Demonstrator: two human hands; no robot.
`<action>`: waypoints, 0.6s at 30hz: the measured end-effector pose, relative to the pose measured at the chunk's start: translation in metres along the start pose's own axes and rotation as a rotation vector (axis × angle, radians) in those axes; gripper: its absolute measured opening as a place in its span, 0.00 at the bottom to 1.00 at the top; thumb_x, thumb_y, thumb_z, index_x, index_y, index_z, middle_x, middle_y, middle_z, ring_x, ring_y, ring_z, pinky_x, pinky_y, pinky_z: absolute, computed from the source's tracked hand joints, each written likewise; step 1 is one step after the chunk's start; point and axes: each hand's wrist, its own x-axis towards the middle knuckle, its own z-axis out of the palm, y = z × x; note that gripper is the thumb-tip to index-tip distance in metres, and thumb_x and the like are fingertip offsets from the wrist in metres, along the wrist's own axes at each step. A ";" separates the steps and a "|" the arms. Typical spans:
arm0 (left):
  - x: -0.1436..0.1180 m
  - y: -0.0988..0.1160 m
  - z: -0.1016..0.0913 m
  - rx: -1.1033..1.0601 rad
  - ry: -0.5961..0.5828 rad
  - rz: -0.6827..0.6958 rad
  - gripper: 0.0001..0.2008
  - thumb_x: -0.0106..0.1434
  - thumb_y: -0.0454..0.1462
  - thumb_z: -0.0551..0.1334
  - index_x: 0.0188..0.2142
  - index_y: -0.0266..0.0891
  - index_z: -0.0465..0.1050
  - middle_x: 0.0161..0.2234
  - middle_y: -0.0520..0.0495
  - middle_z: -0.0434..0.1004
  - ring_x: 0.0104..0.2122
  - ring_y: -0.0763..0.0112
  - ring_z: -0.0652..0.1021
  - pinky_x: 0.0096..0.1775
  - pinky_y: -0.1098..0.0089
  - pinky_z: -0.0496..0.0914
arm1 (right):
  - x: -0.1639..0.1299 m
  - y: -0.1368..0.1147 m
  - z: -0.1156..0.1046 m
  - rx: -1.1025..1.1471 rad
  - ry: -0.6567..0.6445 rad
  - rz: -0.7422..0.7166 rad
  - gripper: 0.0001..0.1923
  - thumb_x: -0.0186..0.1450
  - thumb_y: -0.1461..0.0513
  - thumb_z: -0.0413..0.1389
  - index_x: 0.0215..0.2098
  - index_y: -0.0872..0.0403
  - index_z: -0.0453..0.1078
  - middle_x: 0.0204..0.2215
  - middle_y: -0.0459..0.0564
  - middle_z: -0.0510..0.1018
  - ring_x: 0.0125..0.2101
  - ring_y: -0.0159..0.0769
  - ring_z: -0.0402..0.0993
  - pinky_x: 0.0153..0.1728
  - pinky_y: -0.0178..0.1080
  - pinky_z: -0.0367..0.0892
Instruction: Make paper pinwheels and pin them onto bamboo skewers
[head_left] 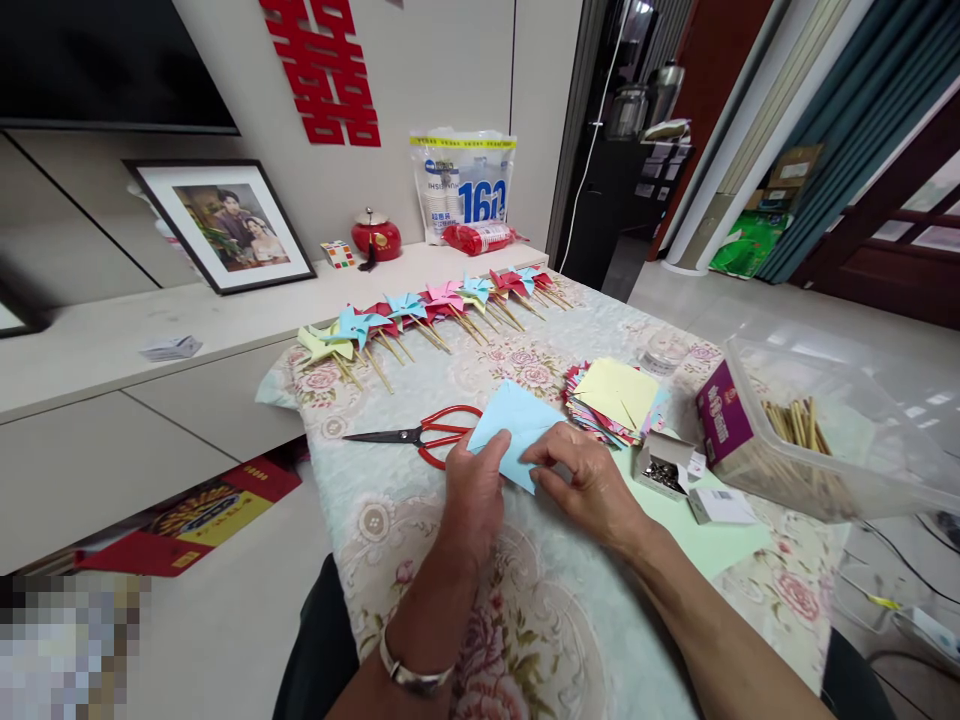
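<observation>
A light blue square of paper (512, 412) is held between my two hands above the flowered tablecloth. My left hand (478, 490) pinches its left side, thumb on top. With closed fingers my right hand (581, 478) grips the paper's right lower corner. Red-handled scissors (416, 436) lie just left of the paper, blades pointing left, one handle partly covered by it. Right of my hands sits a stack of cut paper squares (611, 393), a yellow one on top. Close by, a small open box (666, 462) contains tiny metal pins or tacks.
Finished paper pinwheels (405, 306) on sticks line the table's far edge. A clear plastic bin (795, 470) with wooden sticks (799, 424) stands at the right. Near it are a small white box (721, 506) and a green sheet (705, 545). A white cabinet (247, 315) stands behind.
</observation>
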 end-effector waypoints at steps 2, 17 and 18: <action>0.000 -0.001 0.000 0.003 -0.007 0.003 0.16 0.43 0.34 0.71 0.33 0.32 0.76 0.26 0.49 0.79 0.24 0.71 0.75 0.30 0.70 0.70 | 0.000 -0.003 0.001 -0.016 -0.019 -0.008 0.09 0.63 0.71 0.56 0.34 0.52 0.73 0.29 0.47 0.75 0.34 0.38 0.71 0.37 0.40 0.63; -0.009 0.001 0.007 0.068 -0.022 0.005 0.18 0.44 0.35 0.71 0.36 0.31 0.75 0.26 0.49 0.79 0.24 0.70 0.75 0.27 0.70 0.72 | 0.005 -0.009 0.002 0.178 0.018 0.401 0.07 0.60 0.62 0.55 0.24 0.54 0.67 0.23 0.44 0.68 0.26 0.34 0.65 0.29 0.36 0.58; -0.009 0.001 0.008 0.075 -0.019 0.008 0.18 0.44 0.35 0.70 0.36 0.31 0.75 0.26 0.48 0.79 0.24 0.70 0.75 0.27 0.70 0.72 | 0.005 -0.009 0.002 0.192 0.019 0.433 0.07 0.59 0.62 0.55 0.24 0.54 0.68 0.22 0.44 0.68 0.26 0.34 0.65 0.29 0.36 0.58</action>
